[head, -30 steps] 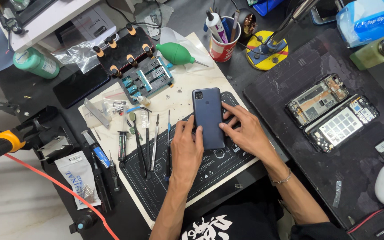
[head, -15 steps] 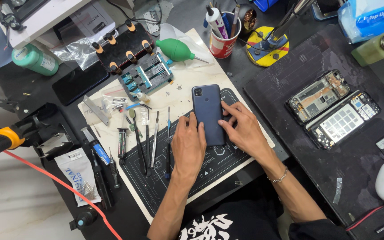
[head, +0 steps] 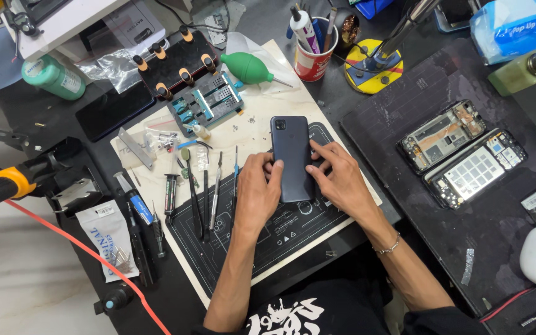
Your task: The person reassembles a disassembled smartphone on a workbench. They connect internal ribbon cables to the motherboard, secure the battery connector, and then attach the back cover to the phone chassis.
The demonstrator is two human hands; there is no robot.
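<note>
A dark blue phone (head: 293, 156) was seen lying back side up on a black work mat (head: 262, 239), with its camera end pointing away from the person. The phone was held from both sides. The left hand (head: 257, 193) was placed on the mat at the phone's left edge, and its grip was narrow, with the thumb pressed against that edge. The right hand (head: 340, 180) was laid at the right edge, with its fingers spread over the lower part of the back cover; its grip was also closed on the phone. A thin bracelet (head: 389, 247) was worn on the right wrist.

Just left of the left hand, several thin tools (head: 209, 192) were laid in a row on the mat, among them tweezers and small screwdrivers. Further up, a small blue holding frame (head: 209, 104) and a green rubber air blower (head: 249, 67) were found. A red cup (head: 311, 59) full of pens and brushes was standing near the blower.

To the right, well apart from the hands, two opened phone bodies (head: 460, 152) were placed side by side on a dark pad of the counter (head: 504, 217). At the left edge, a white packet (head: 108, 239) and a green bottle (head: 51, 75) were lying.
</note>
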